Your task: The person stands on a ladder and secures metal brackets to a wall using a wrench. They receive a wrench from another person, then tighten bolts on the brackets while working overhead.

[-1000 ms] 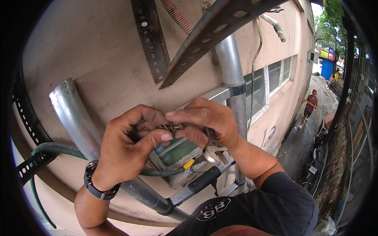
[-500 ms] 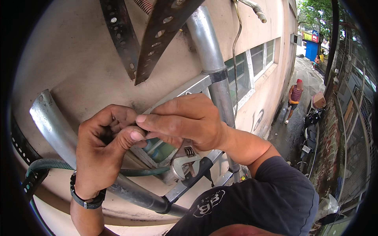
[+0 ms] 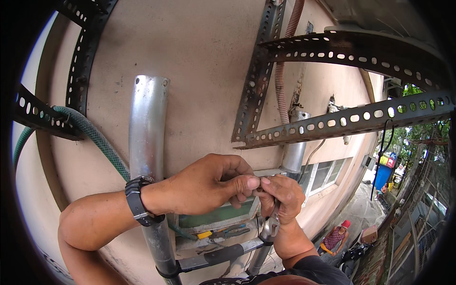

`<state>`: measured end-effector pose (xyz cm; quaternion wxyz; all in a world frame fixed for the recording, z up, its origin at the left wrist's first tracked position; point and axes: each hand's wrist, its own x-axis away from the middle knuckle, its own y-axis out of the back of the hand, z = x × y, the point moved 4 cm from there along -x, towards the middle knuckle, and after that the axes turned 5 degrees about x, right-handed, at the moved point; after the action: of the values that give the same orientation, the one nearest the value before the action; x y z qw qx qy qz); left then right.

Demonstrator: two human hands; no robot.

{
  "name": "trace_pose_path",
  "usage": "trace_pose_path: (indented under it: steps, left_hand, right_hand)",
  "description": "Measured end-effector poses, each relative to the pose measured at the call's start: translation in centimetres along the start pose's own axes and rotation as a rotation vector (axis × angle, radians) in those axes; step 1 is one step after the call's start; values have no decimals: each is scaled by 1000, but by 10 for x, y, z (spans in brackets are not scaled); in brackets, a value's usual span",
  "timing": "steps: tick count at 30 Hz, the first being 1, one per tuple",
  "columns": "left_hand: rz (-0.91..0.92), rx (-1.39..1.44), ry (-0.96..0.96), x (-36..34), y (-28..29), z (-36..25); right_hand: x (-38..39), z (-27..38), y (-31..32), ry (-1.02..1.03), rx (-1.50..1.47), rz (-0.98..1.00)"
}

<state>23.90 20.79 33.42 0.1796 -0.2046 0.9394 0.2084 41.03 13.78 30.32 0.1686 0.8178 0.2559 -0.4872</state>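
My left hand (image 3: 209,183), with a black watch (image 3: 137,199) on the wrist, pinches thumb and finger together. Its fingertips meet those of my right hand (image 3: 285,192) around something small and dark that I cannot make out. An adjustable wrench (image 3: 270,227) is also in my right hand, its metal head showing below the fingers. Behind my wrists stands a ladder with round silver side tubes (image 3: 148,123) and a rung (image 3: 218,256) below the hands. Beyond the hands, pliers (image 3: 230,232) and a yellow-handled tool (image 3: 204,234) lie on a ledge by the window.
Rusty perforated angle-iron brackets (image 3: 346,116) jut from the wall (image 3: 199,95) at upper right; another bracket (image 3: 42,116) is at left. A green hose (image 3: 97,135) runs behind the ladder. Down in the alley, a person in a red cap (image 3: 335,237) stands near a cardboard box (image 3: 368,235).
The view has swung up, bringing more of the brackets and ladder top into sight. My hands stay joined at the fingertips, now further right in the view. The person in the alley appears lower.
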Motion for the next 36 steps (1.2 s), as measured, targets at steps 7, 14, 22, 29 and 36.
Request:
trace_pose_path:
  steps: [7,14,22,29,36]
  left_hand:
    - [-122,13,-61,10,3,-10]
    - [-430,-317,-530,-3,26,-82]
    - [-65,-300,-646,-107,93,-189]
    - [12,-203,-655,-172,80,-221]
    - [230,-449,-550,-182,80,-243]
  right_hand:
    - [-4,4,-2,-31,51,-81]
    - [3,1,15,-192,-40,-61]
    - [4,4,17,-220,-75,-149]
    - [23,-3,33,-293,-36,-140]
    - [26,-12,44,-305,-11,-158]
